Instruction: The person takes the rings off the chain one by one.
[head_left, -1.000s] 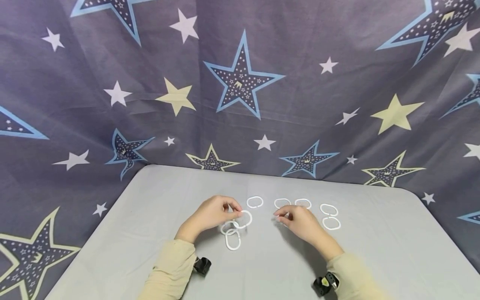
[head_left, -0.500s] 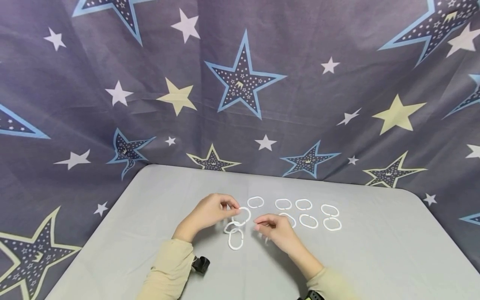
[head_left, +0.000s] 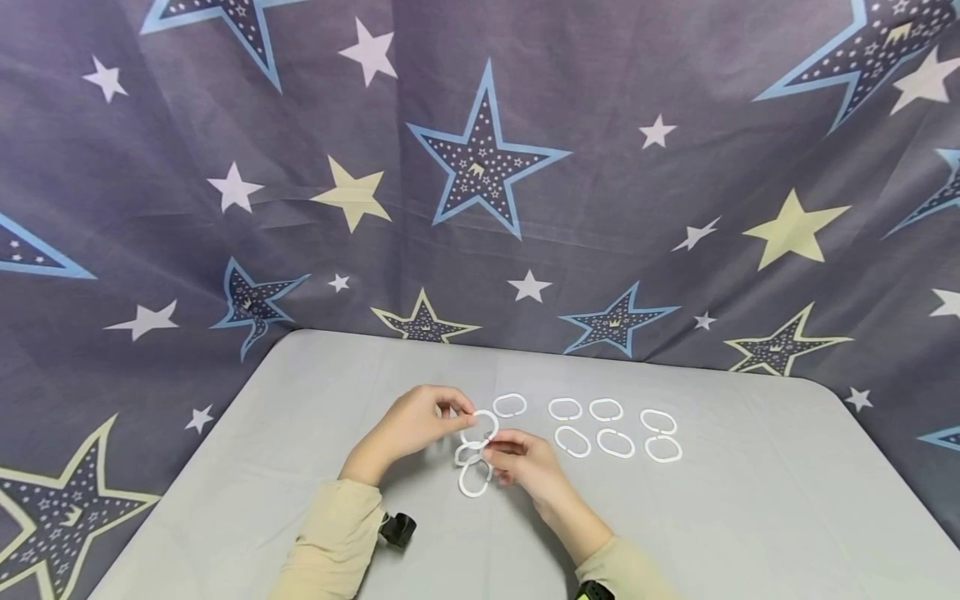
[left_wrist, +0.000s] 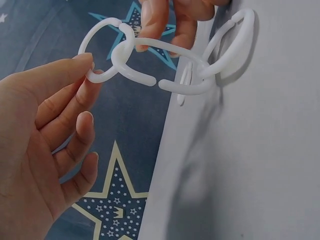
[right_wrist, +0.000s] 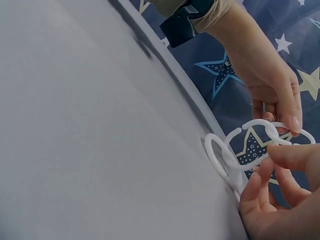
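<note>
Three linked white plastic oval chain links hang from my left hand (head_left: 412, 425), whose thumb and forefinger pinch the top link (left_wrist: 106, 26). The middle link (left_wrist: 186, 90) passes through the top one and shows a small gap in its side. My right hand (head_left: 528, 467) has come to the chain, and its thumb and fingertip pinch the middle link at its edge. The bottom link (right_wrist: 214, 155) hangs lowest, close to the table. In the right wrist view, my right fingers (right_wrist: 287, 156) hide part of the chain.
Several loose white links lie on the grey table (head_left: 750, 517), among them a single link (head_left: 498, 412) behind the hands and a touching pair (head_left: 647, 454) farther right. A dark star-patterned curtain (head_left: 637, 208) hangs behind the table.
My right hand has left the loose links on the right and moved left to the hanging chain, taking hold of it. My left hand has shifted slightly left, still pinching the top link.
</note>
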